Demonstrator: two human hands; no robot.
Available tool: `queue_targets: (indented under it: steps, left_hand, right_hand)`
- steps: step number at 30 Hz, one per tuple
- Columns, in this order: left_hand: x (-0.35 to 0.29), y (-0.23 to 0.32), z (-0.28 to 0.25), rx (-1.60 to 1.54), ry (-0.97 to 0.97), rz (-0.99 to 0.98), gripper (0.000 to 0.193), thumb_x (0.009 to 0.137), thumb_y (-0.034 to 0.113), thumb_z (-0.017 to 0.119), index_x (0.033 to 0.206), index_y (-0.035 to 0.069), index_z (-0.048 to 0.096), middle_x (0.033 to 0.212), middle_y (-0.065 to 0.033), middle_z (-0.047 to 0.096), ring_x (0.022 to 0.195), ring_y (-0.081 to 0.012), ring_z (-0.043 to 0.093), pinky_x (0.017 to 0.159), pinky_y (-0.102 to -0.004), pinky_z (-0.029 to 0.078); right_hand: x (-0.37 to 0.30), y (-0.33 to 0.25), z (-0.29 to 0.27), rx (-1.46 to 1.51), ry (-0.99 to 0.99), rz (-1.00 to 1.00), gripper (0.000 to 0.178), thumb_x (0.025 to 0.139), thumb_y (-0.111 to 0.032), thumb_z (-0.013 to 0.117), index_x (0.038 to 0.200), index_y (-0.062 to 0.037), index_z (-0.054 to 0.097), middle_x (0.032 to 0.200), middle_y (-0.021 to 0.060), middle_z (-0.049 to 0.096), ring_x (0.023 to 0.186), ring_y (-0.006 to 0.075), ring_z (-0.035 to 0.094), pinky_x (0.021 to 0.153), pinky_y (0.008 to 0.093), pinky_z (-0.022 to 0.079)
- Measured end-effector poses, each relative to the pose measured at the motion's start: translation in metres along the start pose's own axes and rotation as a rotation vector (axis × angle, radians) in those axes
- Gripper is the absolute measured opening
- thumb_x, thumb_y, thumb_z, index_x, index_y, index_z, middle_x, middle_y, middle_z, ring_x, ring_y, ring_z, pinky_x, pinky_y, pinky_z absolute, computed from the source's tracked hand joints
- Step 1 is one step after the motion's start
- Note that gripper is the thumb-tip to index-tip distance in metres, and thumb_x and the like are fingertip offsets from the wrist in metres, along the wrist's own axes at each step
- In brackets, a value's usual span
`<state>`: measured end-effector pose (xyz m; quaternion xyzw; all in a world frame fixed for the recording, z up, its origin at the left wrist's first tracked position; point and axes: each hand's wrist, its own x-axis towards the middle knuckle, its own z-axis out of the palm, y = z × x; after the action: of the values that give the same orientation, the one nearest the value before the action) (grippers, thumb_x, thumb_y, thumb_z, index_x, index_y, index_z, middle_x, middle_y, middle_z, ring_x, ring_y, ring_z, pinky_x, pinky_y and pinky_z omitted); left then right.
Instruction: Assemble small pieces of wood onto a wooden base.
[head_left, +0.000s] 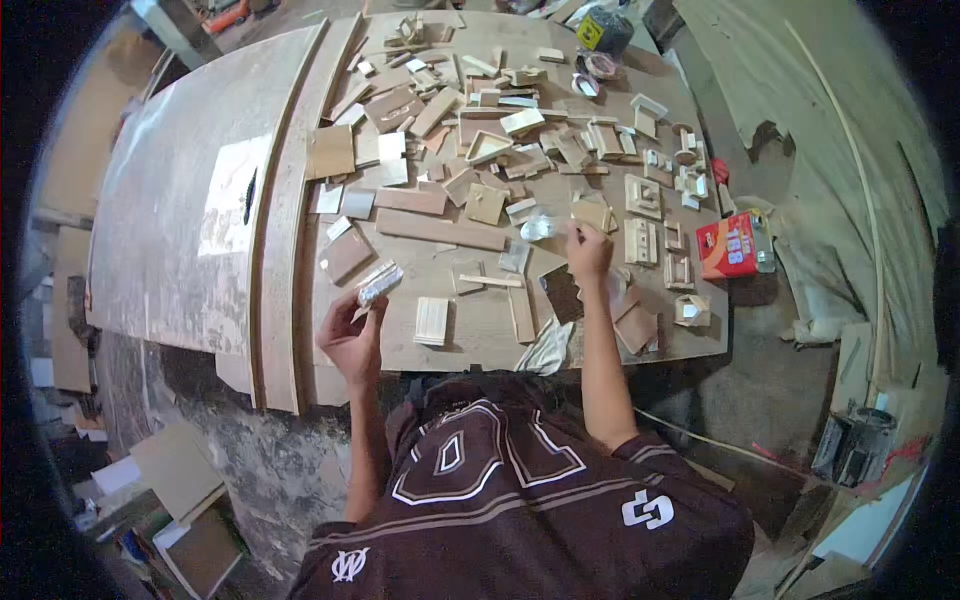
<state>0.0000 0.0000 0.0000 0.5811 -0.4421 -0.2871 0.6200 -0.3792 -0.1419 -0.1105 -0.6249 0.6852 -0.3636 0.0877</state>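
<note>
My left hand [350, 338] is raised at the table's near edge, its fingers closed round a small wooden piece [378, 284] with a shiny, whitish face turned up. My right hand [590, 250] hangs over the middle right of the table with thumb and fingers pinched together. Whatever lies between those fingertips is too small to make out. Just left of them sits a clear, shiny plastic packet or dish [540, 228] with something pale in it. Between my hands stands a small stack of light wooden strips [432, 320]. A dark brown square [562, 292] lies beside my right wrist.
Wood offcuts [440, 228] cover much of the tabletop [390, 345]. Several small wooden assemblies [642, 242] line its right side, near a red can [735, 246]. A pale cloth [547, 348] hangs at the front edge. Long boards [285, 220] lie along the left.
</note>
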Motion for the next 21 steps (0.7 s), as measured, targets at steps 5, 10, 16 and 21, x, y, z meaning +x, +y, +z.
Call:
queue_targets:
  steps: [5,10,16,21]
  left_hand:
    - [0.0,-0.016,-0.01,-0.157,0.04,-0.148,0.026,0.082,-0.008,0.075,0.106,-0.004,0.067,0.099,-0.0102,0.07,0.095,-0.0168,0.067,0.08,-0.0301,0.059]
    - [-0.002,-0.032,-0.001,-0.254,-0.124,-0.211,0.022,0.084,-0.01,0.07,0.104,-0.004,0.067,0.094,-0.0096,0.07,0.088,-0.0175,0.069,0.08,-0.0325,0.059]
    - [0.008,-0.029,0.029,-0.446,-0.237,-0.352,0.023,0.086,-0.004,0.067,0.109,-0.003,0.065,0.099,-0.0105,0.071,0.09,-0.0176,0.069,0.086,-0.0329,0.056]
    - [0.006,-0.017,0.047,-0.557,-0.358,-0.455,0.027,0.087,-0.003,0.068,0.113,-0.003,0.064,0.109,-0.0122,0.069,0.102,-0.0194,0.067,0.095,-0.0324,0.052]
  right_hand:
    - [0.01,0.008,0.043,-0.029,-0.116,0.048,0.027,0.089,-0.029,0.065,0.088,-0.0031,0.072,0.079,0.0213,0.068,0.076,0.039,0.067,0.066,0.0471,0.051]
    - [0.008,0.004,0.027,-0.02,-0.17,0.167,0.033,0.086,-0.035,0.069,0.095,-0.0036,0.072,0.082,0.0197,0.069,0.079,0.0393,0.067,0.067,0.0457,0.052]
    - [-0.03,0.004,-0.003,0.06,0.097,0.355,0.046,0.08,-0.036,0.081,0.112,-0.0049,0.07,0.088,0.0097,0.073,0.078,0.0257,0.07,0.071,0.0375,0.053]
    - [-0.083,-0.033,-0.013,0.792,0.177,0.34,0.025,0.089,-0.018,0.074,0.107,-0.0015,0.07,0.085,0.0011,0.07,0.073,0.008,0.063,0.065,0.0231,0.048]
